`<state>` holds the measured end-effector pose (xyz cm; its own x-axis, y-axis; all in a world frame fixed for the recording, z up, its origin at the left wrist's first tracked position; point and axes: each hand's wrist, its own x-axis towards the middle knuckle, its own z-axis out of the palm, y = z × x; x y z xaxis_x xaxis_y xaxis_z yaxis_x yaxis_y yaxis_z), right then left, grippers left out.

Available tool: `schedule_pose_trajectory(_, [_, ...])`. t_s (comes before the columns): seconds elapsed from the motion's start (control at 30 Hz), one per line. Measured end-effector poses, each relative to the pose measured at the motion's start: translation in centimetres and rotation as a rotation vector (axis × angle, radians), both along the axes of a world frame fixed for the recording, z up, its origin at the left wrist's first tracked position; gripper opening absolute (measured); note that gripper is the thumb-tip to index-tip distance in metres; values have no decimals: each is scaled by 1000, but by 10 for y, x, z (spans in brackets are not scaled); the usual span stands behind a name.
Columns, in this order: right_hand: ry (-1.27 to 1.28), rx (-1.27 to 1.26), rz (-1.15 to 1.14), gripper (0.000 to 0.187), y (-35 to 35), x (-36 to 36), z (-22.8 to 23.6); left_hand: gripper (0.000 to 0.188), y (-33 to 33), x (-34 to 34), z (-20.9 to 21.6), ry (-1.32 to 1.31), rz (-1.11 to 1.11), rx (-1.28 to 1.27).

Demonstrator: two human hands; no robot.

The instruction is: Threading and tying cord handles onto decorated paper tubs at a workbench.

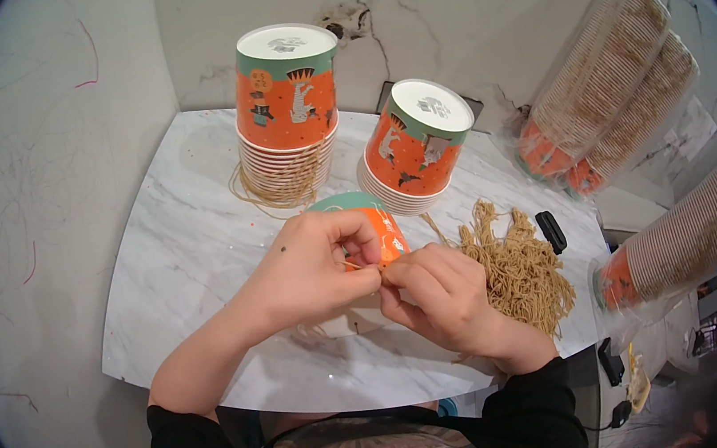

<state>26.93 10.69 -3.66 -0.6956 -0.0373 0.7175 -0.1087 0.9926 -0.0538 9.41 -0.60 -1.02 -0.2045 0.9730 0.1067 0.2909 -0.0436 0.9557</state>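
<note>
In front of me an orange and green paper bucket (390, 236) lies on the table, partly hidden by my hands. My left hand (314, 261) is closed in a pinch, with a thin tan string (351, 264) running at its fingertips beside the bucket's wall. The fingers of my right hand (439, 295) are pinched together, meeting the left fingertips at the same spot on the string. A large pile of loose tan strings (526, 275) lies just right of my right hand.
Two upside-down bucket stacks stand at the back: a taller one (288, 98) with strings looped around it, and a shorter one (416, 145). A small black object (550, 233) lies beyond the string pile. Plastic-wrapped bucket stacks (600, 78) lean at the right. A wall (44, 218) borders the left.
</note>
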Motion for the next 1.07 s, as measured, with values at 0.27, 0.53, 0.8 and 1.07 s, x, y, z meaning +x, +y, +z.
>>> schedule_pose_trajectory(0.27, [-25, 55, 21, 30, 1, 0, -2, 14, 1, -5, -7, -46, -69, -79])
schedule_pose_trajectory(0.53, [-73, -351, 71, 22, 11, 1, 7, 11, 11, -2, -19, -197, -31, 129])
schedule_pose_trajectory(0.8, [-120, -753, 115, 10, 22, 2, 6, 8, 22, -4, -25, -252, -30, 218])
schedule_pose_trajectory(1.07, [-215, -921, 184, 7, 25, 4, 7, 9, 22, -9, -28, -256, -87, 235])
